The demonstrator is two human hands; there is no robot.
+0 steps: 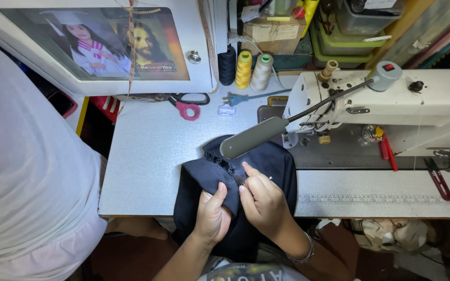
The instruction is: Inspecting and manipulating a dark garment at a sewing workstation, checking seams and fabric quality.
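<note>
I see left hand (pixel 212 216) pinching dark fabric (pixel 266 164); right hand (pixel 264 200) at 3 o'clock gripping small tool, picking seam; I'd keep cloth taut.

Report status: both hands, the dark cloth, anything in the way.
Left hand and right hand both pinching folded dark navy fabric at table edge. Grey lamp head on sewing machine overhangs the cloth, apart from both hands.

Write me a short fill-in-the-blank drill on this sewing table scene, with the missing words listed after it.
1. Both hands, left hand and right hand, pinch a ____ blue fabric.
2. The scissors have one ____ handle loop.
3. Three thread cones stand ____ of the sewing machine.

Missing words: dark; pink; left
</note>
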